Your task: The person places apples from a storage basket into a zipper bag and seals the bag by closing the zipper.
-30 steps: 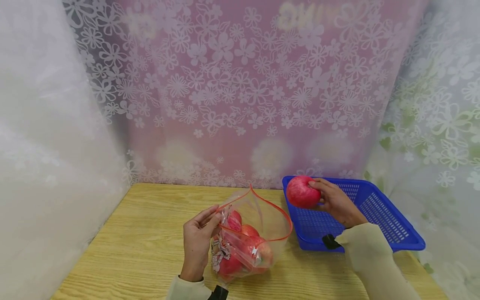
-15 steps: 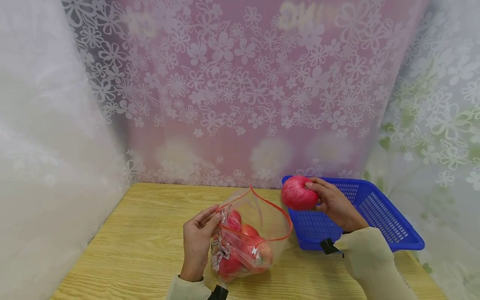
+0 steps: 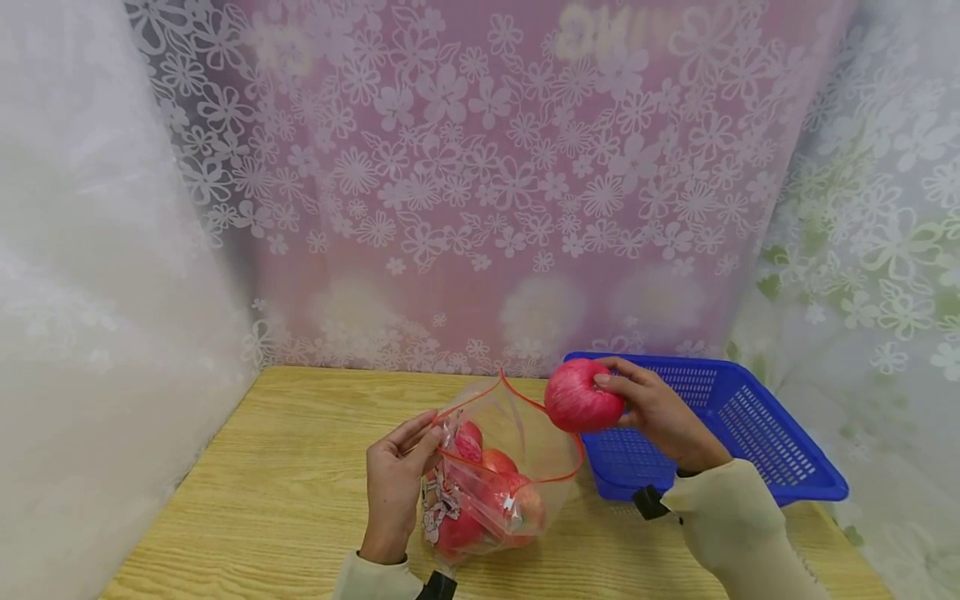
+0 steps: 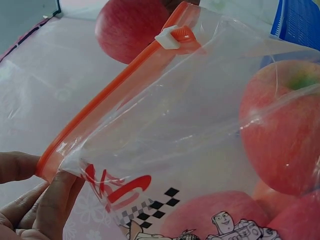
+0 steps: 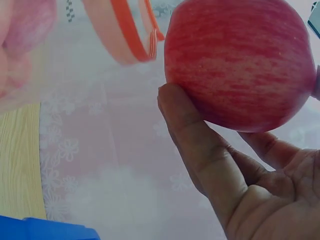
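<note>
A clear zip bag (image 3: 551, 500) with an orange zip edge stands on the table, its mouth open, several red apples (image 3: 498, 496) inside. My left hand (image 3: 397, 475) pinches the left corner of the bag's rim between thumb and fingers. In the left wrist view, a white slider (image 4: 168, 38) sits on the zip strip, and cartoon print shows on the bag. My right hand (image 3: 663, 417) grips another red apple (image 3: 583, 396) just above the right side of the bag's mouth. The right wrist view shows the fingers (image 5: 200, 145) curved under that apple.
A blue plastic basket (image 3: 780, 442) with slotted walls stands on the right of the wooden table (image 3: 285, 483), behind and under my right forearm. Floral translucent curtains (image 3: 480, 208) hang behind the table and at both sides.
My right hand has moved left and slightly down with the apple, from over the basket to the right edge of the bag's mouth. The left hand and bag stay put.
</note>
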`<state>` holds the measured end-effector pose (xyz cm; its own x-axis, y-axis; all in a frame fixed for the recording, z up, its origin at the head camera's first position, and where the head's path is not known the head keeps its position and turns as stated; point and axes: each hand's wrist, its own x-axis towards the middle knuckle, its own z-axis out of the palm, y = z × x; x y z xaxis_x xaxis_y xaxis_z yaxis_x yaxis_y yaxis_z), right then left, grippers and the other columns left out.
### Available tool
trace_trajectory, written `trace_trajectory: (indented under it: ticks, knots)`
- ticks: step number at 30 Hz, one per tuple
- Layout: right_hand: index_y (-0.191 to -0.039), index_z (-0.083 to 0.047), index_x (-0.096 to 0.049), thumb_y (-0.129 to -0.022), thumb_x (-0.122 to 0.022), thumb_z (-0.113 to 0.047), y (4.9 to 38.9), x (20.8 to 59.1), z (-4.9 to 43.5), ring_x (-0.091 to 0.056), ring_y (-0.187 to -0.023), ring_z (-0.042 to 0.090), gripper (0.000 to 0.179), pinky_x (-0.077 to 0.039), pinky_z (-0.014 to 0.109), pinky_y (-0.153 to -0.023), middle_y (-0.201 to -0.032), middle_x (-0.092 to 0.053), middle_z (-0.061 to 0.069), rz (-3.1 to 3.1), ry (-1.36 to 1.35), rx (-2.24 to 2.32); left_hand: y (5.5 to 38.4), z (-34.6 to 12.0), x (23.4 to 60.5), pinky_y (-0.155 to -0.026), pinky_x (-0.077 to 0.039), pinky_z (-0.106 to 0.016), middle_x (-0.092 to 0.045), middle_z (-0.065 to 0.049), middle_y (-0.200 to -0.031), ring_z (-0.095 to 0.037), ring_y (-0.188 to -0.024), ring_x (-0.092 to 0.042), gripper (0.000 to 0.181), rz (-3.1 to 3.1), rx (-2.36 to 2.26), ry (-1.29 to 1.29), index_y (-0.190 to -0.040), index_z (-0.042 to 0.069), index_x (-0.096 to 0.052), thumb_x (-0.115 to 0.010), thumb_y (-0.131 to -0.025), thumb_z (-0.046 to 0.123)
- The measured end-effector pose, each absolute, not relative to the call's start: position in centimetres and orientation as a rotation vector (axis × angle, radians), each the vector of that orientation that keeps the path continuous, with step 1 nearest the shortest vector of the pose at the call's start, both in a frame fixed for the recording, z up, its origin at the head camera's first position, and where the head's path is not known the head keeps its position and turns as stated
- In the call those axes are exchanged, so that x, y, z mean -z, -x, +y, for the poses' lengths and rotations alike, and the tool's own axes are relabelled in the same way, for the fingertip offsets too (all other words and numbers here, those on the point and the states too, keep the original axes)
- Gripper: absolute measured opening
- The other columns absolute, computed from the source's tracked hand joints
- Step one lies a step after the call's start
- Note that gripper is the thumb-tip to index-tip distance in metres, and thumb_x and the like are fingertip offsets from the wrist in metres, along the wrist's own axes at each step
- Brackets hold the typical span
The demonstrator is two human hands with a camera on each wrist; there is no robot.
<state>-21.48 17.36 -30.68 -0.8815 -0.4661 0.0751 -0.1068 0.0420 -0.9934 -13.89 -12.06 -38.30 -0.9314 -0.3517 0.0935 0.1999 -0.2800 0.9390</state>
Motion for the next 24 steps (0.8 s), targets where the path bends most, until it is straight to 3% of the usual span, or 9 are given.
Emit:
trace_trajectory:
  ticks: [15, 24]
  knots:
    - [-0.133, -0.004, -0.049, -0.095, -0.060, -0.025, 20.5, 30.2, 15.5, -0.062, -0.102, 0.025, 0.044, -0.055, 0.037, -0.082, -0.124, -0.054, 0.016, 2.230, 0.601, 1.709, 13.9, -12.0, 38.4, -0.068, -0.056, -0.024, -0.072, -0.012, -0.097, -0.008, -0.078, -0.070, 0.032, -1.641, 2.266, -0.189, -0.119, -0.010, -0.063, -0.066, -0.090, 0.003]
    - [-0.134, -0.005, -0.050, -0.093, -0.064, -0.026, 19.8, 29.5, 14.3, -0.064, -0.100, 0.028, 0.048, -0.055, 0.037, -0.082, -0.117, -0.062, 0.019, 2.303, 0.685, 1.601, 13.9, -12.0, 38.4, -0.069, -0.056, -0.025, -0.072, -0.011, -0.097, -0.008, -0.078, -0.070, 0.032, -1.623, 2.275, -0.182, -0.119, -0.010, -0.063, -0.066, -0.090, 0.003]
